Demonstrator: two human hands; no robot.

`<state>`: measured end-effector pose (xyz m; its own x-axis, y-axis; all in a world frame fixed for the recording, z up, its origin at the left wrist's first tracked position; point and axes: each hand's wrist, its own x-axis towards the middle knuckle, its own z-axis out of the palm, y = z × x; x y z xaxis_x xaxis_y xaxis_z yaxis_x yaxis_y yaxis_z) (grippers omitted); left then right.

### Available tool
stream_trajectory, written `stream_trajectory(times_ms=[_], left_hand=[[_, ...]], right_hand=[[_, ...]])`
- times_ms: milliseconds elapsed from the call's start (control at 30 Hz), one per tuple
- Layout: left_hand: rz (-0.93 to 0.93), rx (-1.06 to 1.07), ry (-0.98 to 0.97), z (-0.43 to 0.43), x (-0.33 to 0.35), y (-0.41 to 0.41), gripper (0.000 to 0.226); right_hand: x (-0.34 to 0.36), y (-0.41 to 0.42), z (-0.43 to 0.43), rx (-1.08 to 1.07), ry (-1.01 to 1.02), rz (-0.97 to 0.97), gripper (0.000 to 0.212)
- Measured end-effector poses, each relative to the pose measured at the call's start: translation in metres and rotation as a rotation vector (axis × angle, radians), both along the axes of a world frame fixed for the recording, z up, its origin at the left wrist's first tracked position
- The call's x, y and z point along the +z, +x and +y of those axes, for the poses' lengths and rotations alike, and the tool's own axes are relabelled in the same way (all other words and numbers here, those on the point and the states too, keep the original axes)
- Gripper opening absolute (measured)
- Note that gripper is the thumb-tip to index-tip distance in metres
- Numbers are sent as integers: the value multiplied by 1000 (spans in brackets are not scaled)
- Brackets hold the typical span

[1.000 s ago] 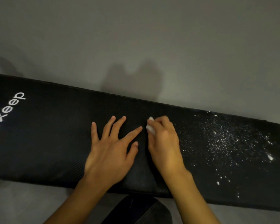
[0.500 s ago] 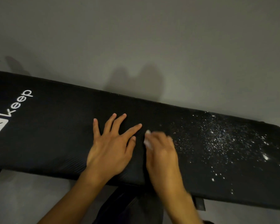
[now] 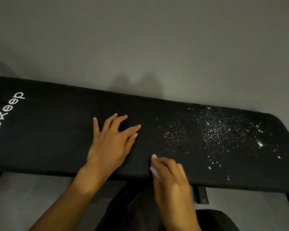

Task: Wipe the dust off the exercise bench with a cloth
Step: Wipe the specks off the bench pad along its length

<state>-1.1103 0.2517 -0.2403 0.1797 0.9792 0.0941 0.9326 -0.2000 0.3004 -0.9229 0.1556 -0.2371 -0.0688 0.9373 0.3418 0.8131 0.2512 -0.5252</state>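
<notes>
**Dust patch on the right end not yet wiped**

Through the head camera I count one bench (image 3: 57,139), one cloth (image 3: 154,170) and two hands. The bench is long and black and lies across the view on a grey floor (image 3: 140,39), with one white "Keep" logo (image 3: 12,104) at its left end.

My left hand (image 3: 110,145) lies flat on the middle of the pad with its fingers spread, holding nothing. My right hand (image 3: 172,182) is curled round the small white cloth and presses it against the near edge of the pad, just right of the left hand.

I judge the job well short of done. The pad looks clean from the logo to the hands. One broad scatter of white dust (image 3: 212,130) covers the right end, with a few bigger flecks near its far right, and the cloth sits just beside its near-left fringe. That whole patch is left to wipe.
</notes>
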Motion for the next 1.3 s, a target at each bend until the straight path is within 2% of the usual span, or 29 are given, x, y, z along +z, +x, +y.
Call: stream_trajectory(times_ms=[167,267,367,533,733,867,967,1133,1300], left_hand=[[51,58,-97,-4,10,14,47],[95,53,-179,-9,14,29,52],[107,52,-134,-13,8,32,55],[101,57,-106,-13,2,31,59],[83,65,-105,-13,3,32,62],[83,77,-75,-13,1,33,58],[74,76,-71,-13,1,32,60],[70,81,-69,-13,0,32,60],[68,90,-49,-13,-1,33,57]], right_hand=[[3,2,27,-109,-23,-25,30],[3,-7,24,-95,-30,-16,30],[1,5,-2,-57,-26,13,32],[1,8,30,-206,-49,-25,34],[3,-5,8,-51,-38,46,32],[2,11,40,-151,-26,-21,33],[4,-4,70,-215,-18,-1,29],[4,-5,34,-84,-30,6,34],[1,1,85,-245,-7,0,29]])
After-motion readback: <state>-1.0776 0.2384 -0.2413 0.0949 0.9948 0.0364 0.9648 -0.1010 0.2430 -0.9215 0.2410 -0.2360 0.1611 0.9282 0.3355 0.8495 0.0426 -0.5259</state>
